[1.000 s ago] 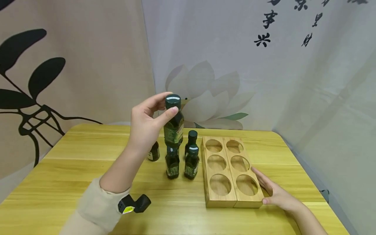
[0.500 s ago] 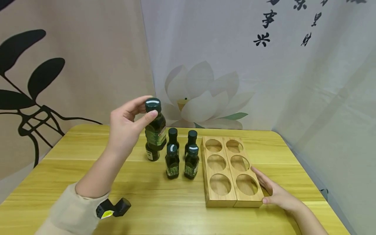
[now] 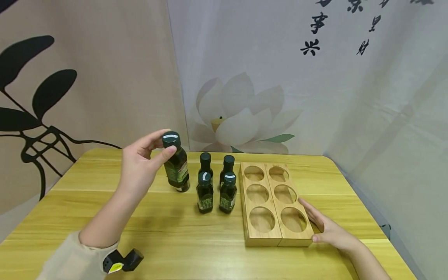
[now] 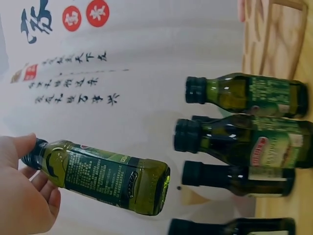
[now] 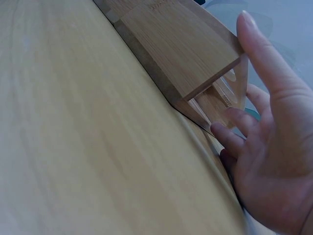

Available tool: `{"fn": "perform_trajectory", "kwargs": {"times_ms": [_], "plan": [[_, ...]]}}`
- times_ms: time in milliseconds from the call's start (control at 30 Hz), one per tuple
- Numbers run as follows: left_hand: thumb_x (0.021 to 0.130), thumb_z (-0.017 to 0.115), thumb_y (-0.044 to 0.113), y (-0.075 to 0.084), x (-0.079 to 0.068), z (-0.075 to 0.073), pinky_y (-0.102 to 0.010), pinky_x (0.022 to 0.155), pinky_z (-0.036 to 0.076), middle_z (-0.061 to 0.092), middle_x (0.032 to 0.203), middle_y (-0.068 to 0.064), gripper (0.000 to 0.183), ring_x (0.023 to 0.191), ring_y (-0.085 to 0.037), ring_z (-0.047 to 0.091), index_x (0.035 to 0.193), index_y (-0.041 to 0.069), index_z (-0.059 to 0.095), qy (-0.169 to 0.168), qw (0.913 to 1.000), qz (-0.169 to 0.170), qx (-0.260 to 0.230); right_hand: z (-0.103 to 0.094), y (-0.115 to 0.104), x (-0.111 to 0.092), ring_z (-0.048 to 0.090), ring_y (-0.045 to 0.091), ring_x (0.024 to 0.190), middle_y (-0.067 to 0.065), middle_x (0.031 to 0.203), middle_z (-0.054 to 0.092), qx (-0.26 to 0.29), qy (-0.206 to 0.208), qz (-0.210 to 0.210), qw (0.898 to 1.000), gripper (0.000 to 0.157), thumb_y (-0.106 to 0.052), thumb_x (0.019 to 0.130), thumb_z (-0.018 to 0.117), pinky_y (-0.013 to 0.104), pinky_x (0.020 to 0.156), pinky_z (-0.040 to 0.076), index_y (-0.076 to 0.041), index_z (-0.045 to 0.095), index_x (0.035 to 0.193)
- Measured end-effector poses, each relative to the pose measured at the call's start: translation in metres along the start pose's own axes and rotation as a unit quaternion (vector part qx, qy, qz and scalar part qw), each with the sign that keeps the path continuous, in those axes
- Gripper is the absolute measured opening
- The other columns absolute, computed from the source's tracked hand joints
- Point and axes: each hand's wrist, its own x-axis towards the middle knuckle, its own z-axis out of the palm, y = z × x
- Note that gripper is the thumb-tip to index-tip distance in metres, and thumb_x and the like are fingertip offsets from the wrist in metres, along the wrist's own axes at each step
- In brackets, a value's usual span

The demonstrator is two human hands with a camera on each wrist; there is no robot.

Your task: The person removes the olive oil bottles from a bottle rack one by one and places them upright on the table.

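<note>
My left hand (image 3: 140,165) pinches a small green olive oil bottle (image 3: 177,167) by its cap and neck, with thumb in front and fingers behind. The bottle hangs upright over the left part of the table; its label shows in the left wrist view, where the hand (image 4: 27,186) holds its capped end. Behind its base another dark bottle (image 3: 183,188) is mostly hidden. My right hand (image 3: 329,229) touches the right side of a wooden rack (image 3: 263,242) with round holes. In the right wrist view, its straight thumb (image 5: 266,58) lies at the rack's edge, fingers relaxed beside the open side.
Right of the held bottle stand several more bottles, a front pair (image 3: 205,196) and a darker pair (image 3: 228,165) behind. The rack's round holes hold nothing. A patterned curtain (image 3: 245,50) rises behind the table's (image 3: 196,249) far edge.
My left hand has carried the bottle left and downward, from above the front-left standing bottle to in front of the leftmost one. The right hand and rack have not moved.
</note>
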Motion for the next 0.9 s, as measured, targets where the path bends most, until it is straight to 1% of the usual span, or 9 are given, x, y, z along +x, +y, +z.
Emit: {"fn": "perform_trajectory", "kwargs": {"times_ms": [133,300,500,667,733,900], "plan": [[0.085,0.073,0.005,-0.012,-0.009,-0.002,-0.018,0.081,0.048,0.067,0.092,0.002,0.035,0.091,-0.013,0.06,0.119,0.001,0.066,0.001,0.9999,-0.01,0.012,0.0,0.0,0.0,0.018,0.0,0.137,0.006,0.16,0.004,-0.001,0.0,0.0,1.0,0.09,-0.037,0.09,0.067,0.014,0.103,0.018,-0.016,0.01,0.155],[0.085,0.073,0.004,-0.032,-0.024,-0.003,-0.018,0.085,0.047,0.067,0.092,0.003,0.037,0.092,-0.011,0.06,0.12,0.0,0.065,-0.001,0.9994,-0.025,0.025,0.0,-0.001,0.001,0.019,-0.001,0.137,0.006,0.16,0.004,0.0,0.003,0.006,1.0,0.089,-0.037,0.09,0.067,0.013,0.102,0.018,-0.017,0.01,0.155],[0.083,0.073,0.001,-0.054,-0.039,-0.001,-0.017,0.087,0.046,0.067,0.093,-0.001,0.038,0.092,-0.008,0.06,0.12,-0.004,0.064,-0.005,0.9987,-0.046,0.021,0.001,-0.002,0.001,0.019,-0.001,0.137,0.006,0.16,0.005,0.001,0.002,0.006,1.0,0.089,-0.037,0.09,0.068,0.013,0.102,0.018,-0.016,0.01,0.155],[0.084,0.074,0.003,-0.07,-0.049,-0.001,-0.017,0.087,0.046,0.066,0.095,-0.002,0.038,0.093,-0.009,0.06,0.12,-0.002,0.064,-0.009,0.9976,-0.067,0.016,0.001,-0.002,0.0,0.018,-0.001,0.137,0.006,0.16,0.004,0.006,0.001,0.005,1.0,0.09,-0.035,0.09,0.068,0.013,0.102,0.018,-0.016,0.01,0.155],[0.084,0.074,0.006,-0.076,-0.052,-0.001,-0.017,0.088,0.045,0.066,0.096,-0.002,0.039,0.094,-0.008,0.06,0.121,0.0,0.064,-0.012,0.9968,-0.076,0.021,0.001,-0.002,0.0,0.018,-0.001,0.137,0.006,0.16,0.004,0.008,0.001,0.005,1.0,0.09,-0.035,0.09,0.068,0.013,0.102,0.018,-0.016,0.01,0.155],[0.084,0.074,0.007,-0.088,-0.056,0.0,-0.016,0.091,0.043,0.066,0.099,-0.009,0.041,0.094,-0.008,0.059,0.123,0.0,0.063,-0.016,0.9954,-0.09,0.029,0.001,-0.002,0.0,0.018,-0.002,0.137,0.006,0.16,0.003,0.01,0.0,0.007,1.0,0.09,-0.034,0.09,0.068,0.012,0.102,0.018,-0.016,0.009,0.155]]}}
